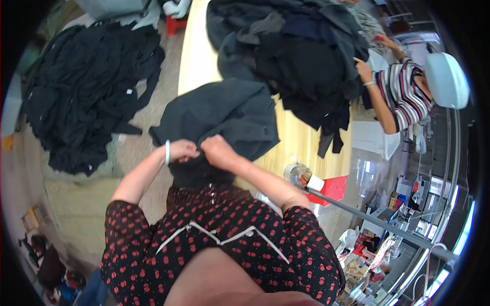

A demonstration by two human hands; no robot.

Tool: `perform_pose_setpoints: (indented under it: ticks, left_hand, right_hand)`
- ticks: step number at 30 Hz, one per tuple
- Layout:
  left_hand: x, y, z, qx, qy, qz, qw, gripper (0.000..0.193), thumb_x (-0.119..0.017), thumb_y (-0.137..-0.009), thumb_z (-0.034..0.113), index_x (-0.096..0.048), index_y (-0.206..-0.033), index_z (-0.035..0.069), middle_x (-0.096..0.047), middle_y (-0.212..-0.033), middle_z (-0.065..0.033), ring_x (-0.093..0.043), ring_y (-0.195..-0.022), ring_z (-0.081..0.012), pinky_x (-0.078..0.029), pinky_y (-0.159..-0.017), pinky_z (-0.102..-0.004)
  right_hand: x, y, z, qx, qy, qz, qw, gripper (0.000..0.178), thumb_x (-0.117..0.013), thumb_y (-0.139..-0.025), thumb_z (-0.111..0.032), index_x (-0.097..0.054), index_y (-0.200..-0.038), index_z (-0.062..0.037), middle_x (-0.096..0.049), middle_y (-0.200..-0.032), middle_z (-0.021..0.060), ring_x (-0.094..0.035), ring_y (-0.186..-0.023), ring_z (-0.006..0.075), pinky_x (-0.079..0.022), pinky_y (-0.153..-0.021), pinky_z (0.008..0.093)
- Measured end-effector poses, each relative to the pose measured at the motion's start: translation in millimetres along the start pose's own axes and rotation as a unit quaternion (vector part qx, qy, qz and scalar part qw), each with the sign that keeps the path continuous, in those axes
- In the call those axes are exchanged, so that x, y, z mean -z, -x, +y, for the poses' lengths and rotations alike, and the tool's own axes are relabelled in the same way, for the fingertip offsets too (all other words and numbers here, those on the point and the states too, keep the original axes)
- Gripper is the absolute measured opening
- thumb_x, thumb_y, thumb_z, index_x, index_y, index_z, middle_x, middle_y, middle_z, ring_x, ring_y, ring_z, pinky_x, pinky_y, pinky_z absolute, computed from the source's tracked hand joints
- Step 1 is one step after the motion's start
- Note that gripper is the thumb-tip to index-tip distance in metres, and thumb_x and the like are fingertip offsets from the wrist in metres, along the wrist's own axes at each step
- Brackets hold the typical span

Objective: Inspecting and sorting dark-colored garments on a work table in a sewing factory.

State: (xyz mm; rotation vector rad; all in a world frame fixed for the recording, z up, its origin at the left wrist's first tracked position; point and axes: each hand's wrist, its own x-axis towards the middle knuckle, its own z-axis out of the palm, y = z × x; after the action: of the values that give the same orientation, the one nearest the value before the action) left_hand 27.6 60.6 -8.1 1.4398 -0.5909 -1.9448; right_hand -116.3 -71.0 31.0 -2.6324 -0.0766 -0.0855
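Note:
A dark grey-black garment (224, 109) lies partly on the wooden table's near end and hangs over its edge toward my body. My left hand (182, 151) is at the garment's near side, fingers curled and pressed together on the cloth. Close beside it, my right hand (217, 152) is closed in a fist-like grip on the same cloth. Which part of the garment is pinched cannot be made out. A white band sits on my left wrist.
Dark clothes pile (311, 56) covers the table's (293, 132) far right. Another black pile (92, 86) lies at left. A co-worker's hand (364, 70) touches the table pile. A glass jar (298, 174) stands at the table's near right corner, by a red stool (332, 188) and a metal bar (367, 217).

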Motion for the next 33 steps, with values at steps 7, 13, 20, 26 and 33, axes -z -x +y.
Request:
perform_pose_setpoints:
  ticks: [7, 13, 20, 26, 33]
  left_hand:
    - [5, -12, 35, -0.221, -0.265, 0.397, 0.851, 0.023, -0.062, -0.073, 0.017, -0.044, -0.073, 0.003, -0.047, -0.062, -0.0140, -0.048, -0.056, -0.0284, -0.039, -0.053, -0.0363]
    - [-9, -8, 31, -0.113, 0.002, 0.277, 0.954, 0.016, -0.062, -0.078, 0.016, -0.054, -0.080, 0.002, -0.051, -0.065, 0.0013, -0.050, -0.063, -0.0063, -0.043, -0.056, -0.0246]
    - [-17, -4, 23, -0.267, -0.373, 0.406, 0.790, 0.017, -0.061, -0.074, 0.018, -0.052, -0.077, 0.004, -0.056, -0.073, -0.0143, -0.053, -0.069, -0.0334, -0.043, -0.060, -0.0375]
    - [-5, -10, 19, -0.213, -0.233, 0.301, 0.900, 0.017, -0.057, -0.079, 0.017, -0.049, -0.076, 0.003, -0.047, -0.060, -0.0032, -0.050, -0.057, -0.0145, -0.040, -0.052, -0.0280]
    - [-8, -6, 23, -0.110, -0.063, 0.218, 0.968, 0.016, -0.058, -0.079, 0.017, -0.054, -0.075, 0.003, -0.047, -0.061, 0.0042, -0.041, -0.057, -0.0056, -0.036, -0.051, -0.0230]
  right_hand:
    - [25, -10, 2, -0.080, -0.134, 0.084, 0.984, 0.010, -0.055, -0.067, -0.004, -0.055, -0.076, -0.0021, -0.057, -0.072, 0.0132, -0.055, -0.071, 0.0302, -0.042, -0.067, 0.0384]
    - [7, -18, 5, -0.121, -0.129, 0.153, 0.972, 0.009, -0.055, -0.068, -0.004, -0.053, -0.076, -0.0030, -0.057, -0.069, 0.0115, -0.056, -0.068, 0.0288, -0.042, -0.065, 0.0385]
    - [8, -19, -6, -0.092, -0.089, 0.122, 0.984, 0.006, -0.053, -0.068, -0.004, -0.052, -0.074, -0.0037, -0.056, -0.073, 0.0115, -0.055, -0.075, 0.0276, -0.040, -0.068, 0.0376]
    - [2, -15, 5, -0.133, -0.108, 0.106, 0.979, 0.010, -0.054, -0.068, -0.003, -0.051, -0.078, -0.0037, -0.057, -0.073, 0.0119, -0.056, -0.073, 0.0285, -0.039, -0.069, 0.0378]
    - [4, -14, 4, -0.104, -0.077, 0.063, 0.990, 0.015, -0.057, -0.069, -0.004, -0.051, -0.082, -0.0032, -0.057, -0.071, 0.0136, -0.056, -0.072, 0.0304, -0.040, -0.066, 0.0389]
